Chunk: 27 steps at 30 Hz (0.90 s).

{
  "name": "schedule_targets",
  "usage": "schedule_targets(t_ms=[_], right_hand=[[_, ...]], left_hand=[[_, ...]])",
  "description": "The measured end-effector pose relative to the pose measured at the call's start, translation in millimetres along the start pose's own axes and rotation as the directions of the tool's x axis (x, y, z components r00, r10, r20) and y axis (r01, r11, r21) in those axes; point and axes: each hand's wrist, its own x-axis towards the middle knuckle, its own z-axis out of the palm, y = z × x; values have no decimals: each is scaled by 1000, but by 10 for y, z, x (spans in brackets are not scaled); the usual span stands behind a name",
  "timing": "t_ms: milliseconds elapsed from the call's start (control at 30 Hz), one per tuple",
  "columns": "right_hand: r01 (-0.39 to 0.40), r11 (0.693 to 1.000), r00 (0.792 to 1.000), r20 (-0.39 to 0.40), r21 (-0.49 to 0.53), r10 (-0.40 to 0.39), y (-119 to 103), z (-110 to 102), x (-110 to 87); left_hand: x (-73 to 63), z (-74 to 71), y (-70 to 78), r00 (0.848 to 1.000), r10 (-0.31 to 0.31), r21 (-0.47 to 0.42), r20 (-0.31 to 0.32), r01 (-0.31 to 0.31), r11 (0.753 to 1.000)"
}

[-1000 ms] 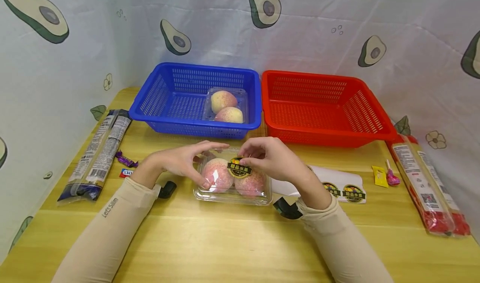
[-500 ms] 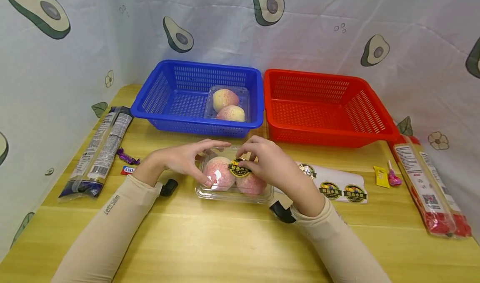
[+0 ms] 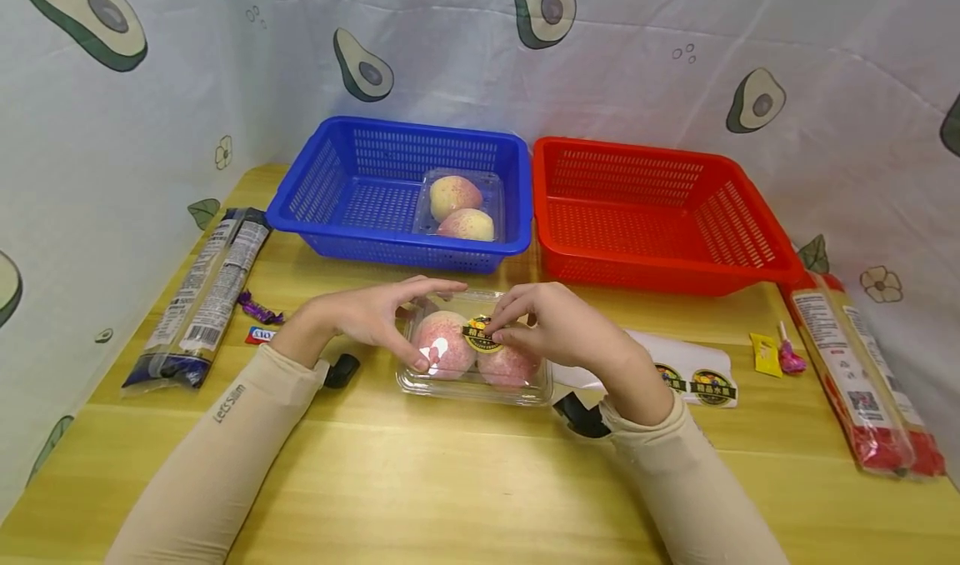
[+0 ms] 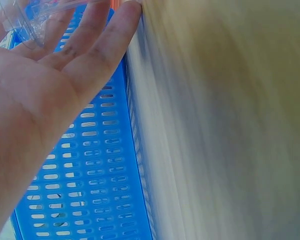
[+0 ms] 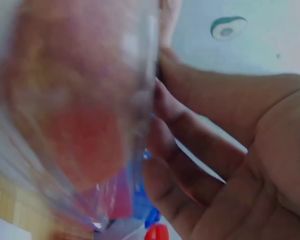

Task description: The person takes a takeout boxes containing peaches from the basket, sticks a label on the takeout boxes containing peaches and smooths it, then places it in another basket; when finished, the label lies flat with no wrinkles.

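Observation:
A clear plastic fruit box (image 3: 474, 389) with two pink peaches (image 3: 444, 350) under its lid sits on the table in the head view. My left hand (image 3: 367, 315) holds its left side, thumb at the front and fingers spread along the back. On the lid lies a round black-and-gold sticker (image 3: 476, 336). The thumb and bent fingertips of my right hand (image 3: 566, 327) pinch at the sticker's right part and partly cover it. In the right wrist view the box (image 5: 85, 100) is blurred beside my right hand (image 5: 225, 130).
Behind the box stand a blue basket (image 3: 397, 250), with another peach box (image 3: 462, 207) inside, and a red basket (image 3: 667, 277). A sticker sheet (image 3: 682, 352) lies right of my hand. Long packages (image 3: 198, 298) flank both sides, with small candies (image 3: 765, 354) near them.
My right fingertips have drawn closer together over the sticker and cover more of its right side. My left hand keeps its hold on the box. The head view has shifted slightly.

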Motion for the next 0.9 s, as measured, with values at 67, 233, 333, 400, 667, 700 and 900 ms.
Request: schedule_targets(t_ms=[67, 233, 333, 400, 667, 700, 900], right_hand=[[10, 999, 1000, -29, -39, -11, -19, 44, 20], [53, 992, 998, -19, -118, -56, -64, 99, 59], [21, 996, 999, 32, -82, -18, 3, 12, 21], [-8, 999, 998, 57, -50, 11, 90, -59, -12], [-83, 974, 990, 126, 210, 58, 510, -130, -68], [-74, 965, 990, 137, 251, 40, 559, -117, -64], [-26, 923, 987, 159, 384, -38, 703, -60, -14]], left_hand=[[6, -5, -4, 1000, -7, -7, 4, 7, 1000], [1, -22, -5, 1000, -11, -4, 8, 11, 1000], [-7, -29, 4, 1000, -8, 6, 4, 8, 1000], [-7, -27, 10, 1000, -8, 5, 1, 8, 1000], [-18, -36, 41, 1000, -12, 60, -24, 14, 998], [-31, -51, 56, 999, -9, 79, -34, 11, 997], [-253, -280, 180, 978, 52, 101, -200, -32, 994]])
